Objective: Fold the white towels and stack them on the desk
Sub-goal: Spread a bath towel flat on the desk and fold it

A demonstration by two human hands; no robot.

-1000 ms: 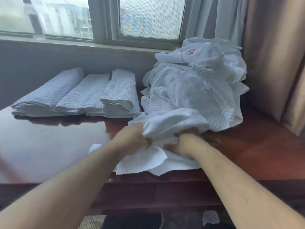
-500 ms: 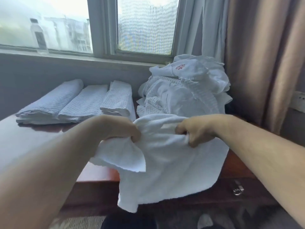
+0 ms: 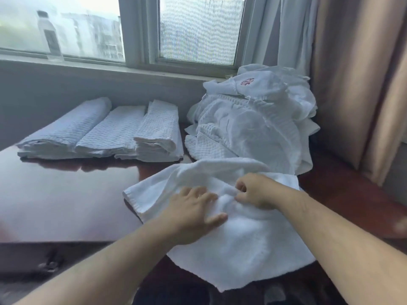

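White towel point(image 3: 242, 234) lies crumpled on front edge of dark wood desk point(image 3: 66, 205), lower part hanging off. Left hand point(image 3: 193, 208) flat on it, fingers straight & spread; right hand point(image 3: 255, 191) just beside, fingers curled, pinching a fold. Behind: heap of unfolded towels point(image 3: 253, 124) touching its far edge; three folded stacks point(image 3: 105, 133) at back left, side by side. Bottle point(image 3: 49, 36) on sill, blurry. Curtain point(image 3: 352, 73) at right. Heap's back hidden; desk front partly blocked by arms.

towel point(image 3: 242, 234) was held up off desk point(image 3: 66, 205) 0.5 s ago, now laid down, near edge hanging over front. left hand point(image 3: 193, 208) released, flat on it. right hand point(image 3: 253, 190) still pinching a fold.
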